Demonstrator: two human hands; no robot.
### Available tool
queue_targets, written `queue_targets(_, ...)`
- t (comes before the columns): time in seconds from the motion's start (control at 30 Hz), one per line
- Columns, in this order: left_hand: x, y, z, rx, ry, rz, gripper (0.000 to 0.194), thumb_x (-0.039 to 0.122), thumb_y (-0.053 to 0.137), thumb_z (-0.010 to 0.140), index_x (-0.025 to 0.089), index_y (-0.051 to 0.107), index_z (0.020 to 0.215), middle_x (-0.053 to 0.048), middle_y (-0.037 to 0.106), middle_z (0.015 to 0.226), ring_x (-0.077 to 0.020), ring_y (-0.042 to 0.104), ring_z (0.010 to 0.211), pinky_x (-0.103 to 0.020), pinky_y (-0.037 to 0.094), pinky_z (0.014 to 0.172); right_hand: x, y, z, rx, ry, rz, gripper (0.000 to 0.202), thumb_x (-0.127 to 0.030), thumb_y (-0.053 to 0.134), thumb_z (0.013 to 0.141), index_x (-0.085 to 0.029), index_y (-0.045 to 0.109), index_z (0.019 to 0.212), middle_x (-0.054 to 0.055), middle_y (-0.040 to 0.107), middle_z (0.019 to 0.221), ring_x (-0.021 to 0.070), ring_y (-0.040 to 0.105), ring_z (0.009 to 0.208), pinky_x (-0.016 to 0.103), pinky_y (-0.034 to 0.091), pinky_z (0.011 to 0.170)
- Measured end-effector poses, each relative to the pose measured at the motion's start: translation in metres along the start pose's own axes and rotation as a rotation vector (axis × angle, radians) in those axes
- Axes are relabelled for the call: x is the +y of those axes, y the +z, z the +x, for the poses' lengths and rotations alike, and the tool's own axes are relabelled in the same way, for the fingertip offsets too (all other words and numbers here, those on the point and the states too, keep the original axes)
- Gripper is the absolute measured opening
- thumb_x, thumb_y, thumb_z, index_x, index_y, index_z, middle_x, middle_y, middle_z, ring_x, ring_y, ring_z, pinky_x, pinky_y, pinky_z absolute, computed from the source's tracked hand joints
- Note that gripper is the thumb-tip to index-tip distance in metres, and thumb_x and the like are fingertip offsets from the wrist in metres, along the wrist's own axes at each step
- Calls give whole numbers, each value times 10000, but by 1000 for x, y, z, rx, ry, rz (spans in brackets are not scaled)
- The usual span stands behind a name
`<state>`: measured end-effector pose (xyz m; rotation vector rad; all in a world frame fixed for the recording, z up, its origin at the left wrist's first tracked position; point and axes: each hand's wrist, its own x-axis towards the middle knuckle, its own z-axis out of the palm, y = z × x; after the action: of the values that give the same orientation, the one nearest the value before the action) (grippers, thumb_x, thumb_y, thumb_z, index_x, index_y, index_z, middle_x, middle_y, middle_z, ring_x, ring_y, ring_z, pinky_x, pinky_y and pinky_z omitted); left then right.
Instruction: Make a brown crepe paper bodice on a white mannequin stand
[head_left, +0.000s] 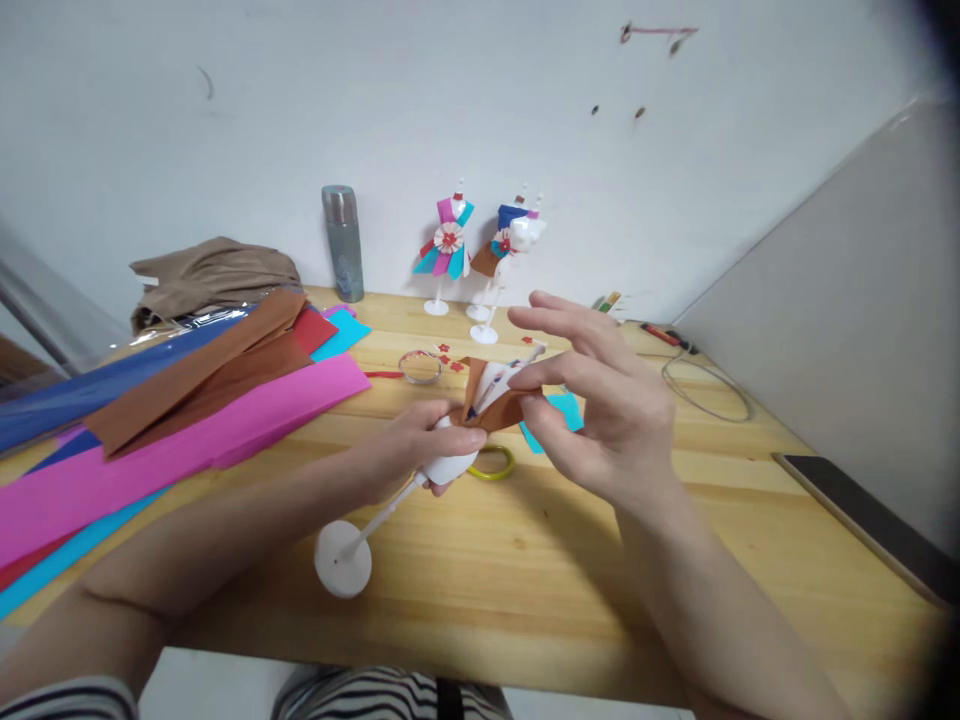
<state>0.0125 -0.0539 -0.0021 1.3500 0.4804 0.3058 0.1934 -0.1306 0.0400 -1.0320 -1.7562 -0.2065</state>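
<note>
A small white mannequin (450, 466) on a round-based stand (343, 558) lies tilted in my left hand (420, 440), whose fingers wrap round its lower body. Brown paper (506, 411) is wrapped across its upper part, with a white, blue-marked surface showing between the folds. My right hand (600, 400) pinches the brown paper's right edge between thumb and index finger, its other fingers raised. Beneath the hands lie a cyan paper piece (568, 410) and yellow-handled scissors (496, 472), partly hidden.
Colored paper strips (180, 430) and brown cloth (225, 270) cover the left side. Behind stand a bottle (343, 245) and dressed mannequins (448, 240). A tape ring (421, 368) lies mid-table; a cable (709, 390) and dark tablet (870, 520) lie right.
</note>
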Motion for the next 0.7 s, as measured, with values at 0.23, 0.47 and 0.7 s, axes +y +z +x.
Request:
queue_targets(0.23, -1, 0, 0, -92, -18, -79, 467, 565, 753, 719, 162, 562, 856, 33, 551, 562, -89, 460, 432, -221, 356, 416, 6, -2, 0, -52, 132, 284, 186, -126, 640, 821, -289, 726, 795, 27, 749, 1226, 312, 641, 1272, 560, 522, 1073)
queue_targets(0.47, -4, -2, 1, -126, -22, -119, 483, 574, 770, 716, 165, 564, 867, 24, 562, 599, -86, 478, 461, -209, 384, 418, 15, -3, -2, -92, 225, 485, 176, -219, 641, 892, -314, 775, 828, 15, 758, 1236, 275, 650, 1278, 507, 527, 1085)
queue_targets(0.7, -7, 0, 2, -26, 35, -29, 489, 595, 756, 741, 161, 595, 899, 38, 522, 568, -94, 451, 454, -221, 366, 414, 7, -6, -1, -35, 259, 416, 229, -470, 669, 931, -285, 783, 860, 60, 762, 1222, 328, 638, 1284, 556, 504, 1081)
